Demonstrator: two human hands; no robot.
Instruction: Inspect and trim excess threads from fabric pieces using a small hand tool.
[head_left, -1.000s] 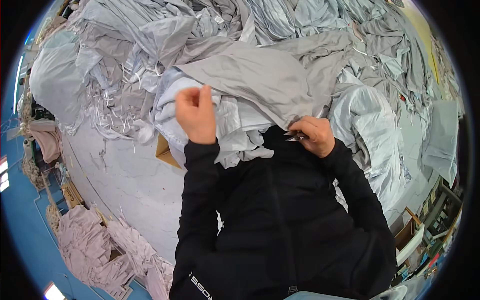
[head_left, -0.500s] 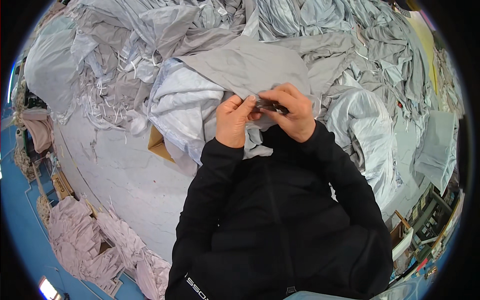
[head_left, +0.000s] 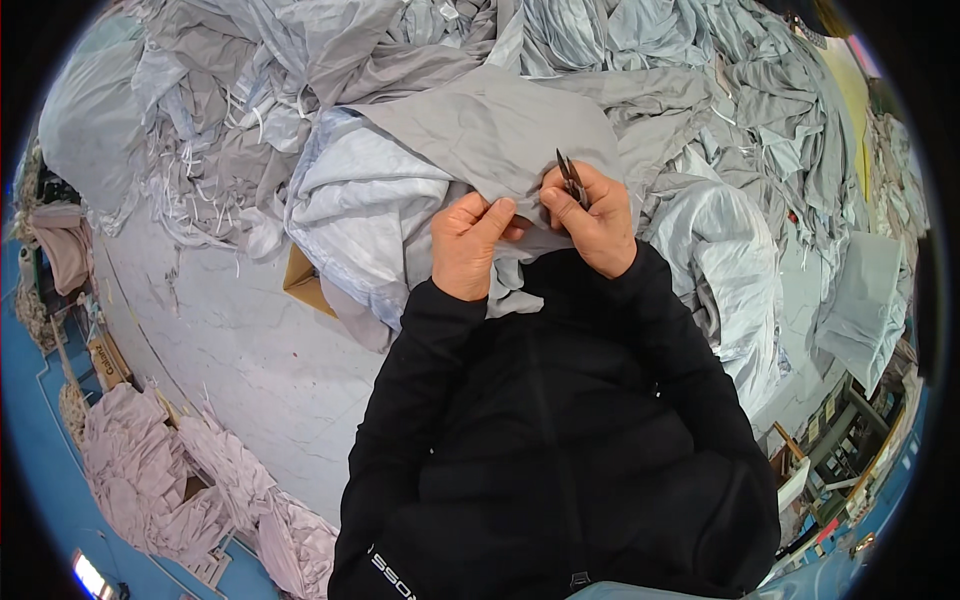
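Observation:
My left hand is closed, thumb and finger pinching the edge of a flat grey cloth. Beside it, my right hand is closed around dark thread snips, whose pointed blades stick up past the fingers, away from me. The right thumb and fingertips also press at the grey cloth's edge; exactly how they grip it is partly hidden. A crumpled pale blue cloth lies under and left of the grey one, close to my left hand.
Heaps of grey and blue cloth with white ties cover the far side of the pale marbled table. A cardboard box shows left of my hands. Pinkish cloth lies beyond the table's left edge; pale cloth lies at right.
The snips have turned from lying near the left fingers to pointing up and away in my right hand. That hand has shifted slightly right; my left hand still pinches the cloth.

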